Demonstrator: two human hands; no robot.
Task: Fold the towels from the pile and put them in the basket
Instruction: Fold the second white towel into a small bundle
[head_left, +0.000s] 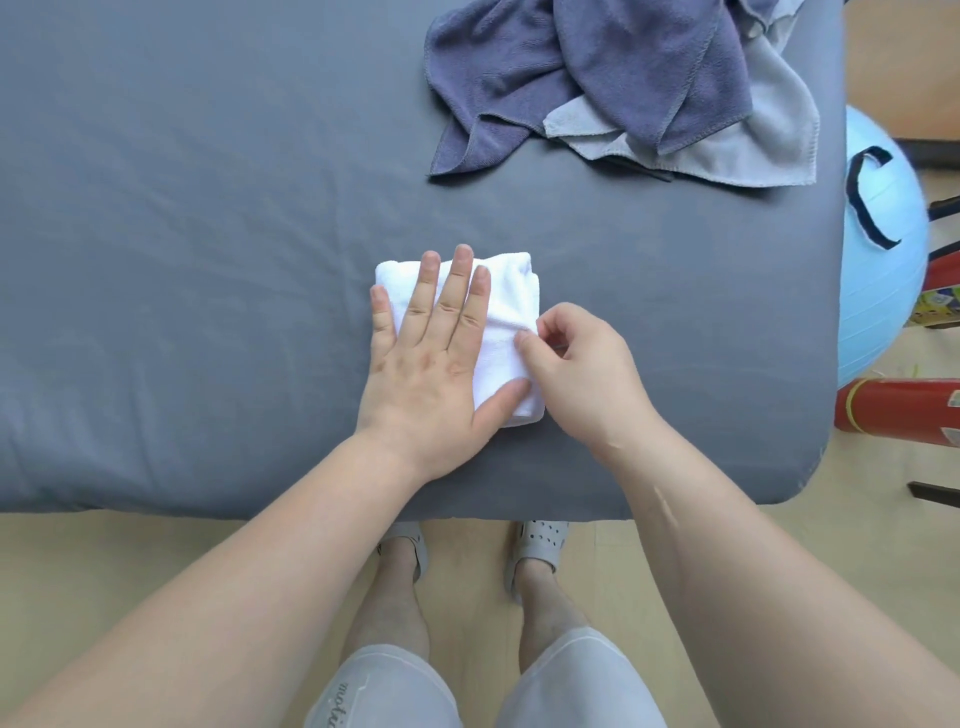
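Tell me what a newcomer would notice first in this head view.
The folded white towel near the front edge of the grey table, with the left hand pressed flat on it and the right hand pinching its right edge. Next, the pile of blue and light grey towels heaped at the table's far right. A pale blue ball shows beyond the table's right edge.

Wide table (208, 208) under a grey sheet with soft creases, rounded near right corner, pale wooden floor (156, 561) along its near and right edges, light blue exercise ball (883, 270) beside the right edge, red tube (898, 410) off the near right corner, even soft light.
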